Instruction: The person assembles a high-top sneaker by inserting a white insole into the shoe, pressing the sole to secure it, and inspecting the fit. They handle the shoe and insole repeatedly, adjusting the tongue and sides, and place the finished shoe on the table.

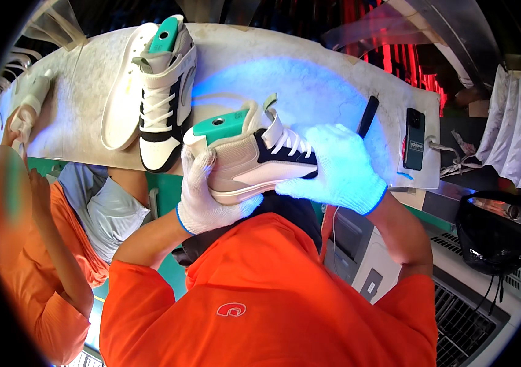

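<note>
Left hand (202,191) and right hand (338,166) hold the shoe (253,165) at heel and toe, sound grips, as its green last (222,125) likely stiffens it.

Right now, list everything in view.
Held shoe: one, grey, white, black, centre
Table shoe: one, white, black, grey, left
Inserts: two, green, inside both shoes
Sole: one, white, beside table shoe
Rod: one, black, right of held shoe
Phone: one, dark, table's right
Table: one, white, ahead
Bag: one, black, right
Fabric: one bunch, white, far right
Co-worker: one, orange top, far left
Co-worker's item: one, white, upper left
Strips: several, red, upper right
Equipment: count unclear, pale, lower right
Own top: one, orange, bottom
Left fingers: one gloved set, white, held shoe's heel
Right fingers: one gloved set, blue-lit white, held shoe's front
</note>
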